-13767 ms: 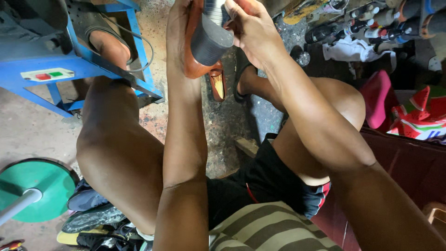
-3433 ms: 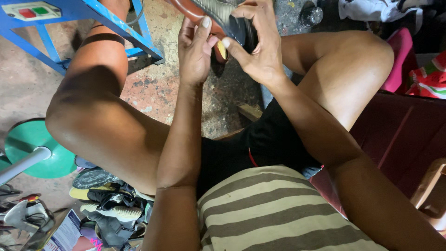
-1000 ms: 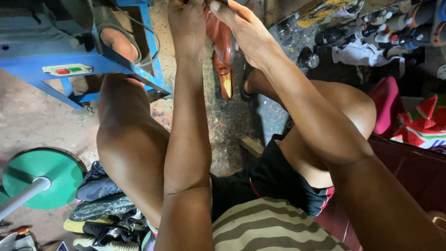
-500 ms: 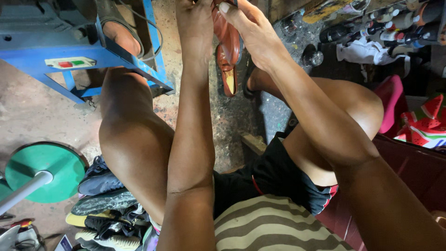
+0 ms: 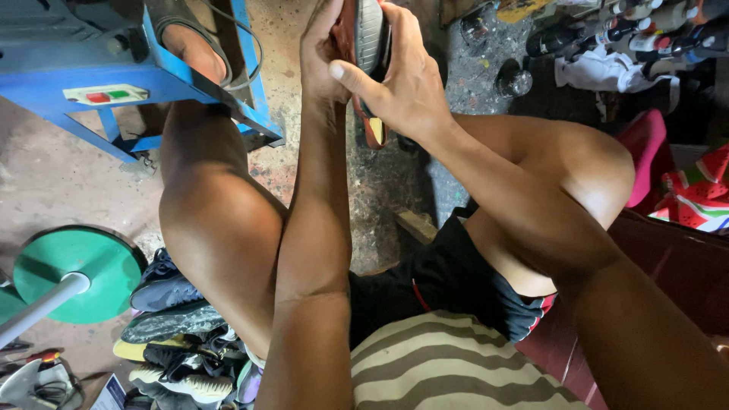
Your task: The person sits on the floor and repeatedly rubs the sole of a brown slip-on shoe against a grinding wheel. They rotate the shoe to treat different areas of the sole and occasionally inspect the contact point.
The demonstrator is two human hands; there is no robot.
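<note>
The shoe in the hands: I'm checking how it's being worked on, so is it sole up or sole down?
Sole up. The shoe's grey ridged sole faces the camera, gripped between the left hand and right hand.

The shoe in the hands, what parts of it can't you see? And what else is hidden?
Head view only:
- Shoe: its top end is cut off by the picture's upper edge; the left hand and right hand cover both sides.
- Left fingertips: hidden behind the shoe.
- Blue machine: cut off at the top edge; the raised leg hides part.
- Bottles: too small to tell their contents.
</note>
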